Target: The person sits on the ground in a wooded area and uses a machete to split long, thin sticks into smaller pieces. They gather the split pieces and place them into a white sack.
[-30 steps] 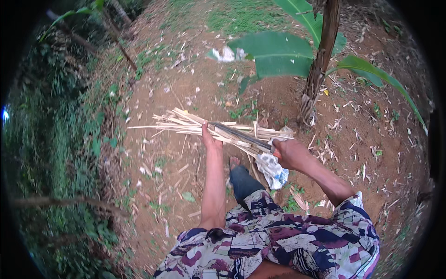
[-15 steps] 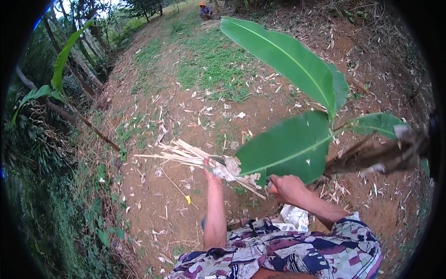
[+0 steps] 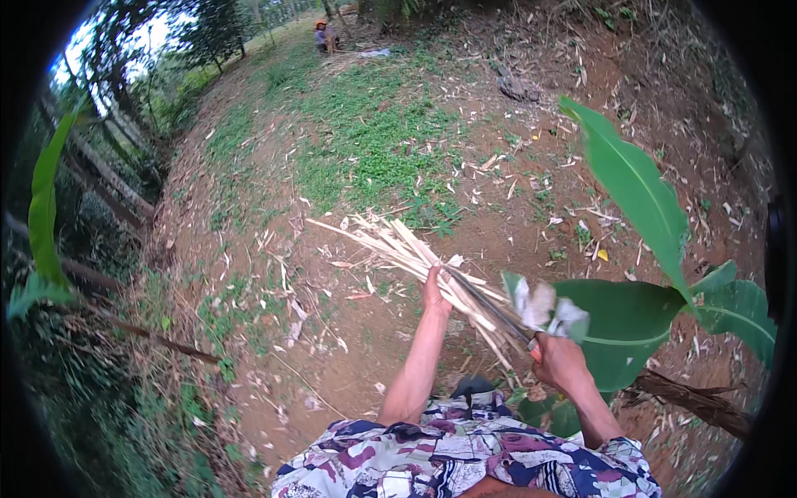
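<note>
My left hand point(image 3: 434, 294) is closed round a bundle of pale, split sticks point(image 3: 397, 243), which slant from upper left to lower right in front of me. In my right hand point(image 3: 559, 362) is the orange-red handle of a knife point(image 3: 491, 307). Its long dark blade lies along the bundle and its tip reaches close to my left fingers. Some crumpled whitish-brown scraps point(image 3: 540, 304), perhaps dry husk, show just above my right hand, blurred. Beyond them spreads a broad green banana leaf point(image 3: 627, 319).
Another leaf blade point(image 3: 635, 178) rises at the right, near a brown, dry stem point(image 3: 697, 402). Brown soil with dry litter and a green weed patch point(image 3: 374, 145) lies ahead. Far off, a person point(image 3: 326, 37) in orange headwear crouches. Dense undergrowth point(image 3: 91, 398) lines the left.
Both hands and the bundle have shifted right in view, and the sticks now slope more steeply. The knife blade shows plainly along them. The view has turned, moving the leaves rightward.
</note>
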Demonstrator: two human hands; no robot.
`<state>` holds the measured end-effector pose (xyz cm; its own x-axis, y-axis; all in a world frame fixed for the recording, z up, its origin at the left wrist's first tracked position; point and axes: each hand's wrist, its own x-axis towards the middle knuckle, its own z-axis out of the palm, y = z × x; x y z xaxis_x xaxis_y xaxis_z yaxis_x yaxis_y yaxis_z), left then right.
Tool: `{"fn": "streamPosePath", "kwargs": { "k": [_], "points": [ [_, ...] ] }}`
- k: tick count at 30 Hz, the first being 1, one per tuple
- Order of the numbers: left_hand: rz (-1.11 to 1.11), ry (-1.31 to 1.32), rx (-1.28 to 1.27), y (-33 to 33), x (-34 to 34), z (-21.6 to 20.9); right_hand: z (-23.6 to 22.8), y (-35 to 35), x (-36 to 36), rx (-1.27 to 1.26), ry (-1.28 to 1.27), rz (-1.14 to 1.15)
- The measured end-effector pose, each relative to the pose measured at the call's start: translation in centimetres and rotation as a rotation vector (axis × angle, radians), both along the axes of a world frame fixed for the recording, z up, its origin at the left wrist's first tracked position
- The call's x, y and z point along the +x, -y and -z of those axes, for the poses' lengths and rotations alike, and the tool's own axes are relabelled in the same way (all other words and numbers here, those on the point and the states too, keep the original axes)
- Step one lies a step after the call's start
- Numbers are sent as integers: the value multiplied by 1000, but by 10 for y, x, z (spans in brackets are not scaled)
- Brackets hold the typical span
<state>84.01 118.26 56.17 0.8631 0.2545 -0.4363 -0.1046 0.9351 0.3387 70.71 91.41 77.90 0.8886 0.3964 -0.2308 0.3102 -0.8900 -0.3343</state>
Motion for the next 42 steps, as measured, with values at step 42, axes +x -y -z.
{"fn": "streamPosePath", "kwargs": {
  "k": [42],
  "points": [
    [31,63,125,-844,1088,-89,-48,-824,1080,105,131,-8]
  ]
}}
